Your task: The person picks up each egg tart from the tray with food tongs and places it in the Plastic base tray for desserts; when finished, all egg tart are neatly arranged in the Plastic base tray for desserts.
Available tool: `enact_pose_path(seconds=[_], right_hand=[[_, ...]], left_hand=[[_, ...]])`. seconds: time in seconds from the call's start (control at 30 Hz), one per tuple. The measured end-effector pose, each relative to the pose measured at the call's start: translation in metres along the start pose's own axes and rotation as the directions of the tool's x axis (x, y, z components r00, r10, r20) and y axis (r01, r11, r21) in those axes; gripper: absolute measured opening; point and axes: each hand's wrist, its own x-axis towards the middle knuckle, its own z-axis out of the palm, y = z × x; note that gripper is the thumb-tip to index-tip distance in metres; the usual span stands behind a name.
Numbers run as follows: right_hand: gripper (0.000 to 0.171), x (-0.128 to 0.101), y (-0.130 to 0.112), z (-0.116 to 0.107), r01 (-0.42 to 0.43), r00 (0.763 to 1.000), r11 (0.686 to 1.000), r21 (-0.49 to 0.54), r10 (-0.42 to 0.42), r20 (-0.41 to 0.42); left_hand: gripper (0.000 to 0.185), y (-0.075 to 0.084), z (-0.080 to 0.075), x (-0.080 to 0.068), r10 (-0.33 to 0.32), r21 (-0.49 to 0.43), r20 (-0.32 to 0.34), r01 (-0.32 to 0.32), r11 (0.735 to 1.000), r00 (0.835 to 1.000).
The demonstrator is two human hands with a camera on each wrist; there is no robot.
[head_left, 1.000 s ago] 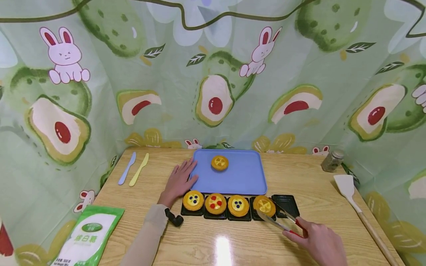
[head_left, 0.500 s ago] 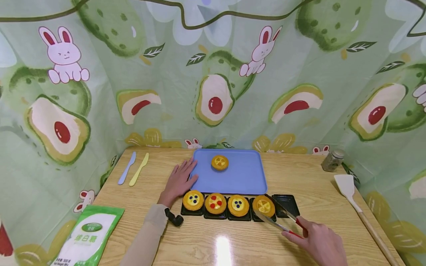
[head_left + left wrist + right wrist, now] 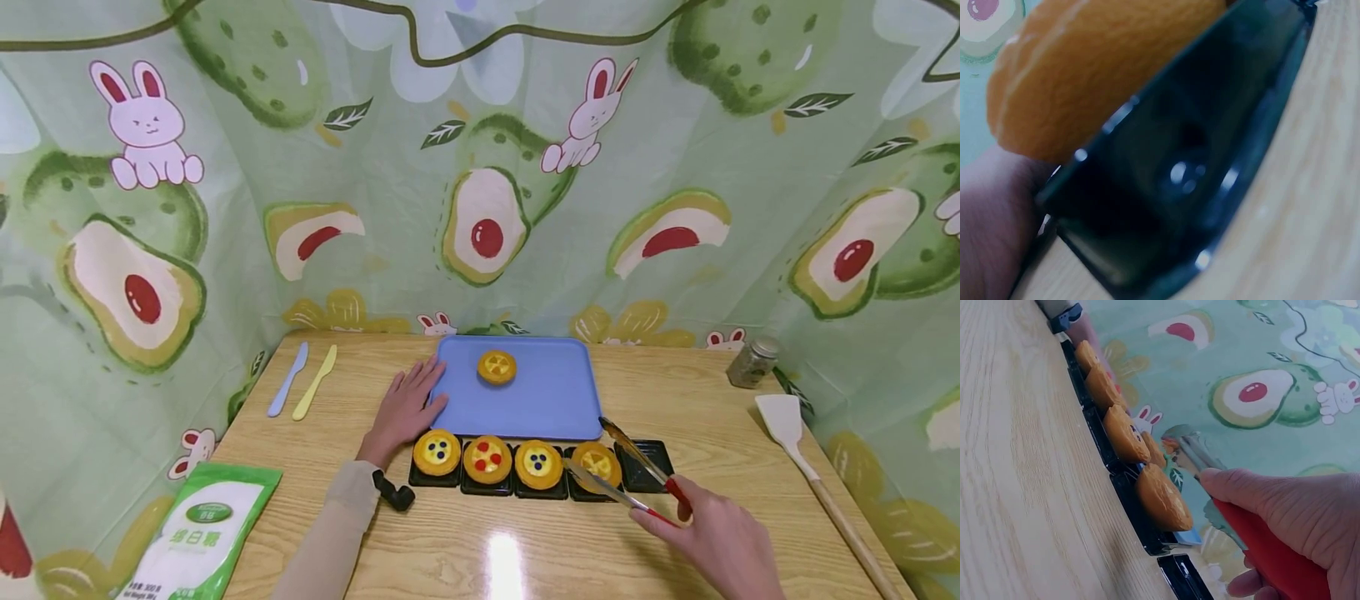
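My left hand point(image 3: 405, 408) rests flat on the left edge of a blue tray point(image 3: 547, 400), which bears one tart with a fruit-slice pattern point(image 3: 497, 367). Red-handled metal tongs point(image 3: 637, 457) are held in my right hand point(image 3: 720, 533). Their arms are spread over the rightmost tart point(image 3: 597, 465), which sits in a small black tray. In the right wrist view the hand wraps the red handle point(image 3: 1272, 556). Left of this tart stand a blueberry tart point(image 3: 538, 467), a red-topped tart point(image 3: 487, 469) and another blueberry tart point(image 3: 437, 463), each in a black tray.
Another black tray point(image 3: 647, 467) lies at the row's right end. A blue knife point(image 3: 288, 383) and yellow knife point(image 3: 315, 383) lie at the left, with a sugar bag point(image 3: 198, 533) in front. At the right are a spatula point(image 3: 817, 475) and a glass jar point(image 3: 750, 364).
The tongs' arms have spread apart and risen from the rightmost tart, which stays in its black tray. My left hand has not moved.
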Motion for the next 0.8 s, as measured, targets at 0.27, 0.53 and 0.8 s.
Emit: enact_pose_path(seconds=[0.27, 0.53, 0.8], right_hand=[[0.068, 0.010, -0.008, 0.002, 0.019, 1.000, 1.000, 0.001, -0.019, -0.021], [0.067, 0.018, -0.010, 0.006, 0.025, 1.000, 1.000, 0.016, -0.025, -0.017], [0.065, 0.020, -0.014, 0.009, 0.058, 0.997, 0.997, 0.046, -0.056, -0.054]], left_hand=[[0.067, -0.003, 0.002, 0.001, 0.014, -0.002, -0.021, -0.014, 1.000, 1.000], [0.068, -0.003, 0.002, 0.001, -0.005, 0.011, 0.016, 0.005, 1.000, 1.000], [0.067, -0.002, 0.001, 0.000, 0.004, 0.013, 0.002, -0.004, 1.000, 1.000]])
